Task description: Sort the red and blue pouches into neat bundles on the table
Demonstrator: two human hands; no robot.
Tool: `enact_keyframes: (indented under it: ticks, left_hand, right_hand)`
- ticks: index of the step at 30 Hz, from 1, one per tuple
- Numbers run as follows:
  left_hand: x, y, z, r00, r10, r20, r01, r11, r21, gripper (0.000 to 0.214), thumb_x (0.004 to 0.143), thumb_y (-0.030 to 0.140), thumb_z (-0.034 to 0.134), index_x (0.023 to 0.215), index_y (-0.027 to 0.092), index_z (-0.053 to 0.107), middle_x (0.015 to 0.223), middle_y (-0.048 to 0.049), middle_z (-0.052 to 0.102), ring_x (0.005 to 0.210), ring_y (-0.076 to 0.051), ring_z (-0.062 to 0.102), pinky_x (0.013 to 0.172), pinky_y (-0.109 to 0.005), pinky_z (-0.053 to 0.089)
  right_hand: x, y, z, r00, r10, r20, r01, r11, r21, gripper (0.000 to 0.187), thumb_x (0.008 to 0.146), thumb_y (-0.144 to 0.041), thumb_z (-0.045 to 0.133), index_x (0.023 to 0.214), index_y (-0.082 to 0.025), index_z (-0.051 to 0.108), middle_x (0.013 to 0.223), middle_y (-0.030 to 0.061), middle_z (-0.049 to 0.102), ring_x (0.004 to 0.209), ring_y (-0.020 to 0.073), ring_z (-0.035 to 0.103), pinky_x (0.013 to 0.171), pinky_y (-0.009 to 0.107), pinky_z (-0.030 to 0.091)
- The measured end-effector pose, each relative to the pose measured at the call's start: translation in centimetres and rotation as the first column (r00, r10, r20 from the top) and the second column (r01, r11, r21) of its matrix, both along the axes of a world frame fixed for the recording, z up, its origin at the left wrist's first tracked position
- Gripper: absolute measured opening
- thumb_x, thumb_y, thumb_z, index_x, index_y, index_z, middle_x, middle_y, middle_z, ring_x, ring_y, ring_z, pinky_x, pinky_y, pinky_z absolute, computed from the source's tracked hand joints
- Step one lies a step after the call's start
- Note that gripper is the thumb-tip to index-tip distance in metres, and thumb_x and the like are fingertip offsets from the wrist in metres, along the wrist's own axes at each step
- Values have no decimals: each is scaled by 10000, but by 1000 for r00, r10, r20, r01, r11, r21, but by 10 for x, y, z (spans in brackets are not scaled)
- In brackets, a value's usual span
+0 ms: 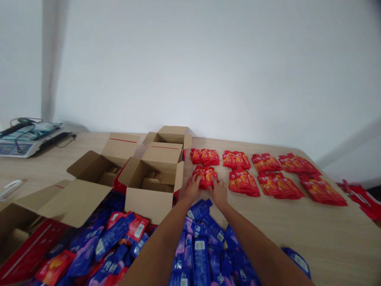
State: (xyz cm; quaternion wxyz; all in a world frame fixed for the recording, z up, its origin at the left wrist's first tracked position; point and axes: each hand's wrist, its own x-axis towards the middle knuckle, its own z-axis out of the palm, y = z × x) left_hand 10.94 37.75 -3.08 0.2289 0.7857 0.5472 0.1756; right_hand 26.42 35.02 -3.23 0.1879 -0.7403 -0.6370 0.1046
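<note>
Both arms stretch forward to a small bunch of red packets (206,174) on the table. My left hand (192,188) is closed on the near left edge of this bunch, fingers bent over the packets. At its right edge, my right hand (219,193) grips with the fingertips; its thumb side faces the other hand. The packets lie flat and overlap, with orange pictures and white lettering. Beneath my forearms spreads a heap of blue packets (201,254), partly hidden by the arms.
Open cardboard boxes (150,204) stand to the left. Several fanned groups of red packets (244,182) lie in two rows at right. Mixed red and blue packets (111,238) fill the front left. A scale-like device (32,139) with cables sits far left, before the wall (208,71).
</note>
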Motion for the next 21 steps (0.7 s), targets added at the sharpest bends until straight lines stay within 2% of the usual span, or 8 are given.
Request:
enact_keyframes:
  ticks: [3, 6, 10, 14, 21]
  left_hand:
    - [3, 1, 2, 1000, 18, -17, -18, 1000, -19, 668, 721, 66, 475, 1359, 231, 368, 1480, -64, 246, 1370, -213, 173, 1122, -376, 150]
    - [3, 0, 1, 998, 34, -56, -36, 999, -39, 628, 737, 122, 511, 1344, 239, 403, 1476, -70, 246, 1371, -227, 168, 1118, -375, 146]
    - [1, -3, -4, 993, 75, -86, -78, 996, -32, 721, 699, 232, 623, 1372, 262, 365, 1483, -91, 220, 1363, -311, 154, 1105, -450, 125]
    - [-2, -3, -5, 990, 95, -102, -99, 994, -40, 757, 699, 293, 643, 1387, 295, 328, 1502, -69, 180, 1367, -329, 118, 1095, -477, 125]
    - [-5, 4, -3, 984, 116, -135, -123, 992, -42, 787, 684, 248, 617, 1404, 258, 300, 1498, -64, 203, 1371, -269, 166, 1101, -419, 176]
  right_hand:
    - [-1, 2, 0, 1000, -13, -9, 13, 1000, -8, 530, 816, -297, 497, 1336, -232, 417, 1155, 138, 496, 1041, 272, 441, 881, 372, 344]
    - [0, -2, -6, 1000, 22, -17, -22, 1000, 21, 583, 795, -325, 523, 1347, -195, 387, 1219, 150, 460, 1099, 282, 416, 898, 371, 343]
    - [3, -10, -20, 1000, 0, -14, 1, 995, 100, 656, 757, -320, 545, 1342, -120, 326, 1255, 168, 435, 1148, 290, 397, 922, 369, 344]
    - [4, -11, -31, 997, -77, 23, 75, 993, 95, 471, 763, -288, 518, 1175, -78, 431, 1140, 179, 500, 1098, 292, 443, 939, 379, 334]
    - [8, -1, -33, 996, -59, 68, 54, 995, 83, 314, 744, -249, 519, 1015, -90, 494, 998, 171, 547, 998, 307, 496, 876, 399, 380]
